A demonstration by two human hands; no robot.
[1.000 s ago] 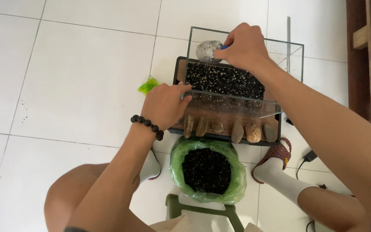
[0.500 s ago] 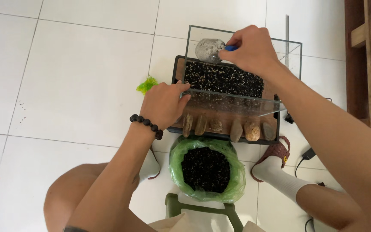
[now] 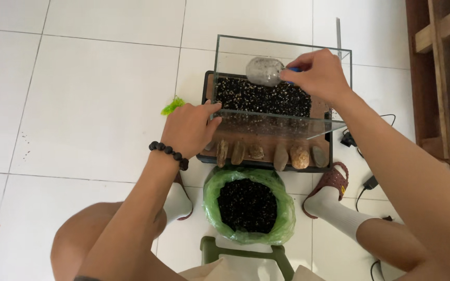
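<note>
Right hand (image 3: 316,75) is pinched shut around the blue handle of a clear plastic scoop (image 3: 264,71), holding it tipped just above the far end of the dark speckled gravel bed (image 3: 261,99) inside the clear glass tank (image 3: 282,122). The scoop sits right off the fingertips, bowl pointing left. Left hand (image 3: 188,129) rests with fingers loosely spread on the tank's near-left corner, looks like it's steadying the glass. Below that grip, a row of brown stones (image 3: 266,154), then a green bag of black substrate (image 3: 248,205).
</note>
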